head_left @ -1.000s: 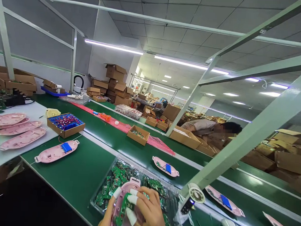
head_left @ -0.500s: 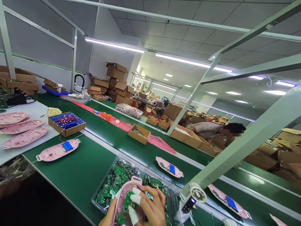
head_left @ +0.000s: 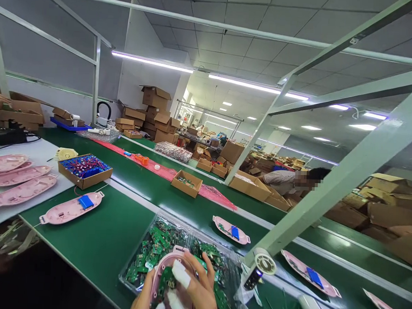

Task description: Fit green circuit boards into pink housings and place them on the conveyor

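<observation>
Green bench (head_left: 104, 241), pink shell (head_left: 161, 266) lengthwise away

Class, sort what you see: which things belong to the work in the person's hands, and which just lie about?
In hand: oval pink plastic shell, gripped by left hand; green circuit board under right hand; clear plastic tray of green boards.
Lying about: brown cardboard box of blue batteries; small orange object; stacked cardboard cartons.

Two hands (head_left: 197, 293), one held shell (head_left: 158, 270)

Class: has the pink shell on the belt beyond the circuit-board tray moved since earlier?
Yes. The pink shell has shifted right, nearer the slanted post's white foot.
</observation>
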A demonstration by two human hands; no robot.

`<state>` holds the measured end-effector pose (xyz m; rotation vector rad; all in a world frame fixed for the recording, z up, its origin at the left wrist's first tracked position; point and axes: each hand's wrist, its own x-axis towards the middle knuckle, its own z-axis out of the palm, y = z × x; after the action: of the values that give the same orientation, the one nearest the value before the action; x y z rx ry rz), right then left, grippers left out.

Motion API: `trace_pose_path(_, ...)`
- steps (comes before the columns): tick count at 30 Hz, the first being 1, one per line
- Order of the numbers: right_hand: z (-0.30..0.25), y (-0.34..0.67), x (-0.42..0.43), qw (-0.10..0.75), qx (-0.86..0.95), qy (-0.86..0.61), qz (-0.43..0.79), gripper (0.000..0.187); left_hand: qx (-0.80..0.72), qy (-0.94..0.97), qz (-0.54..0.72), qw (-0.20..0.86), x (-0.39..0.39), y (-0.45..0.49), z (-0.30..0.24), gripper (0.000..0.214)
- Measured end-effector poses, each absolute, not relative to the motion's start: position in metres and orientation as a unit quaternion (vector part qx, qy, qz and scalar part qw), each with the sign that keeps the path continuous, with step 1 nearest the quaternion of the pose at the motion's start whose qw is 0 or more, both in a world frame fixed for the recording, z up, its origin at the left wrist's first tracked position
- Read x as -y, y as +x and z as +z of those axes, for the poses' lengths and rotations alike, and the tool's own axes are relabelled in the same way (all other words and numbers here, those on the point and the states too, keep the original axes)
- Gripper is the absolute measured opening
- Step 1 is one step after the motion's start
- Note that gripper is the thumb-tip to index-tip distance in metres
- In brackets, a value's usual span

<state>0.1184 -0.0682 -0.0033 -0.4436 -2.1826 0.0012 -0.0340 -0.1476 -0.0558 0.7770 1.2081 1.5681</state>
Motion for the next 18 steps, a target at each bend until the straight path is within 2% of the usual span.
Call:
trace_pose_path(3, -0.009, 0.117, 0.073, 0.494, 0.839, -0.226, 0.031, 0.042, -0.491, 0.283, 0.628, 0.534, 0.122, -0.038, -0.056, 0.023)
trace_pose_path(4, -0.011, 0.117, 0.074, 0.506, 0.824, -0.254, 0.037, 0.037, -0.491, 0.277, 0.627, 0.537, 0.116, -0.039, -0.056, 0.020)
trace_pose_path(7, -0.011, 0.118, 0.075, 0.512, 0.808, -0.285, 0.058, 0.030, -0.485, 0.268, 0.635, 0.539, 0.116, -0.039, -0.052, 0.026)
trace_pose_path(13, -0.005, 0.123, 0.071, 0.485, 0.848, -0.211, 0.043, 0.046, -0.447, 0.277, 0.674, 0.518, 0.146, -0.024, -0.040, 0.042)
trace_pose_path(16, -0.003, 0.121, 0.074, 0.478, 0.854, -0.197, 0.053, 0.045, -0.405, 0.289, 0.710, 0.499, 0.144, -0.013, -0.037, 0.057)
trace_pose_path(18, -0.005, 0.119, 0.077, 0.466, 0.856, -0.212, 0.075, 0.042, -0.397, 0.278, 0.722, 0.493, 0.140, -0.010, -0.038, 0.057)
